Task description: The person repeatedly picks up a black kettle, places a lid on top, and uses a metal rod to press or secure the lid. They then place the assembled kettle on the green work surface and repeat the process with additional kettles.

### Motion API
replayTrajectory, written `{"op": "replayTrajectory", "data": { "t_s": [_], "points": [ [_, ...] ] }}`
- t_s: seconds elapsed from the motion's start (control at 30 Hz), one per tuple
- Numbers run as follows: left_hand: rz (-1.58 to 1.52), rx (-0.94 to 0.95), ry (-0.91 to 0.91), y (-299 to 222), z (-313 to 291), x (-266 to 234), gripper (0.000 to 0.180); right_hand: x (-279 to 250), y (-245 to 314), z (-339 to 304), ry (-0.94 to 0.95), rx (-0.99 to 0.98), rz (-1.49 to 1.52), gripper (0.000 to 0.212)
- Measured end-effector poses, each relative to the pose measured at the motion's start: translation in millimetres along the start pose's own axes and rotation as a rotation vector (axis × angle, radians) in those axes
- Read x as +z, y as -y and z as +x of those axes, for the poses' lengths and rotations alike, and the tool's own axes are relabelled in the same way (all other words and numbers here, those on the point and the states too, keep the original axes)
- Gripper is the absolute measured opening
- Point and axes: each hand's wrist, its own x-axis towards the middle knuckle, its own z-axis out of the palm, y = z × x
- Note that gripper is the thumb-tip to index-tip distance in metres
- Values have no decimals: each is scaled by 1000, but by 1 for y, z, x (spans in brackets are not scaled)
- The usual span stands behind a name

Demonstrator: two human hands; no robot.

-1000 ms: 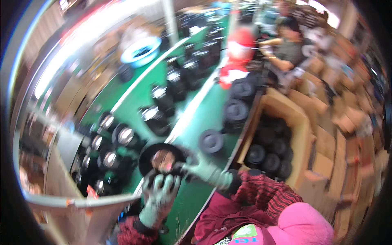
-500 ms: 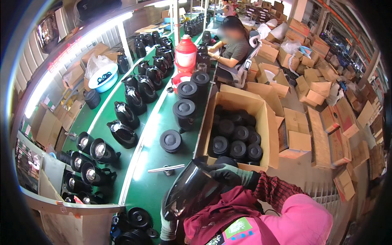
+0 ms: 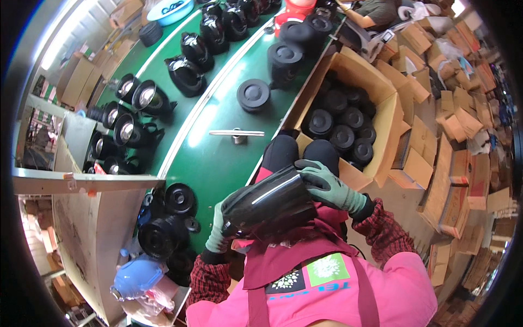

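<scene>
Across my lap lies a glossy black jug body [image 3: 269, 204], tipped onto its side, with a hand at each end. My left hand [image 3: 218, 226], in a pale green glove, grips its left end, some of the fingers hidden behind it. In the same kind of glove, my right hand [image 3: 327, 188] is wrapped around the right end, thumb on the near side. On the green bench ahead are a thin metal bar on a small round base [image 3: 237, 134] and a stack of black round lids [image 3: 253, 95].
An open carton [image 3: 384, 147] of black round parts stands right of my knees. Black jugs [image 3: 185, 73] line the bench, with shiny-lined ones [image 3: 146, 97] at left. Black discs [image 3: 180, 199] and a blue rounded object [image 3: 137, 278] sit low left. Another person's arm [image 3: 357, 16] shows at the top.
The jug body has swung from a steep slant to nearly level over my lap. Both gloved hands now show more fully on it. My view has tipped downward.
</scene>
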Motion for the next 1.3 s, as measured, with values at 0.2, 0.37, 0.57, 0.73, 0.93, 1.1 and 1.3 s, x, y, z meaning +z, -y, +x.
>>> {"op": "replayTrajectory", "data": {
  "t_s": [0.2, 0.37, 0.57, 0.73, 0.93, 1.1, 1.3],
  "points": [
    [-62, 34, -112, 94, -24, -24, 60, 3, -68, 132, -61, 88, 50, 58],
    [-159, -2, -276, 92, -40, -8, 59, 28, -107, 289, -145, 434, -835, 120],
    [-162, -4, -314, 71, -31, -11, 57, 31, -148, 302, -220, 380, -842, 106],
    [-132, 34, -270, 45, -18, -29, 56, 26, -50, 201, 45, 59, 1182, 101],
    [-65, 86, -73, -3, 20, -24, 55, 25, -7, 106, 20, -153, 676, 104],
    [-39, 87, 1, -14, 23, -16, 55, 30, 3, 74, -46, -165, 853, 100],
    [-11, 92, 23, -23, 17, -9, 54, 34, 14, 51, -159, -158, 769, 89]
  ]
}}
